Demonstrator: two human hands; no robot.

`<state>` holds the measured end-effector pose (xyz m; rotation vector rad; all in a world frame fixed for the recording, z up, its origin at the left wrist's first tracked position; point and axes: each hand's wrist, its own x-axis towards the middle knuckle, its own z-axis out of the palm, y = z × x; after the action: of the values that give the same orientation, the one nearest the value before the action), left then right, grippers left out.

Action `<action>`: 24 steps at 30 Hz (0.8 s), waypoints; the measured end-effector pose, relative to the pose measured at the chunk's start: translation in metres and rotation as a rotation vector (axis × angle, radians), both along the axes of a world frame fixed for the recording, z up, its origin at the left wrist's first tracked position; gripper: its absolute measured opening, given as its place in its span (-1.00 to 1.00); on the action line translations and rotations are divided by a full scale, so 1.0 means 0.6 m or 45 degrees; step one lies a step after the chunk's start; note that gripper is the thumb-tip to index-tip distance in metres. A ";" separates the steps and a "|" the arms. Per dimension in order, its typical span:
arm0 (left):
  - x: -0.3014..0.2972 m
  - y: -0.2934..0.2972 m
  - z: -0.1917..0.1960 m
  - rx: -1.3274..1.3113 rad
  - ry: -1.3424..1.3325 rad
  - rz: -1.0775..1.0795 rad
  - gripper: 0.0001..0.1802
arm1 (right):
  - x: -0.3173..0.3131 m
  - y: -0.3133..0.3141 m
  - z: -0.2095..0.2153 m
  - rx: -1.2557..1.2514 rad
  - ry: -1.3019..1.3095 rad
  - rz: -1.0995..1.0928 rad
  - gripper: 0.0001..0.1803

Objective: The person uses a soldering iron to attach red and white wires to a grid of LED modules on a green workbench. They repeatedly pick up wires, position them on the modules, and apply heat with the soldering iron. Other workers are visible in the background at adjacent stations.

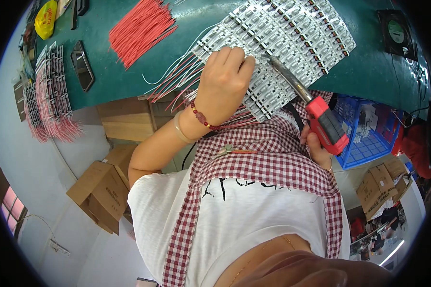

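While our left hand (225,76) presses down on the white circuit strips (277,38), we hold a soldering iron (316,112) beside it.
Our right hand (318,148) has its grip closed around the iron's red handle, the metal tip touching the strips just right of our left fingers, which lie flat, gripping nothing. Strips cover the green table (368,71); loose red wires (139,28) lie to the left.

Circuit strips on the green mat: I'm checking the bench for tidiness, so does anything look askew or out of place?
Mostly orderly. The circuit strips lie in neat rows, but several overhang the green mat edge below the left hand.
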<state>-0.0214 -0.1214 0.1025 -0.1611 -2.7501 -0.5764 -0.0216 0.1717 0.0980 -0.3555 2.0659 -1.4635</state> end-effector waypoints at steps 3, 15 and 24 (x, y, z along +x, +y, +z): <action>-0.001 0.001 0.001 -0.023 -0.006 -0.005 -0.75 | -0.004 -0.015 0.023 -0.147 -0.140 -0.160 -0.87; 0.001 0.001 0.011 -0.021 0.022 -0.020 -0.77 | 0.008 -0.004 0.024 -0.227 -0.238 -0.252 -0.79; 0.012 0.013 0.001 0.034 0.017 -0.015 -0.75 | 0.002 0.007 0.017 -0.141 -0.195 -0.156 -0.84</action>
<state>-0.0144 -0.1139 0.1030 -0.1740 -2.7286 -0.6127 -0.0201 0.1758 0.1080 -0.1563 1.9186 -1.6292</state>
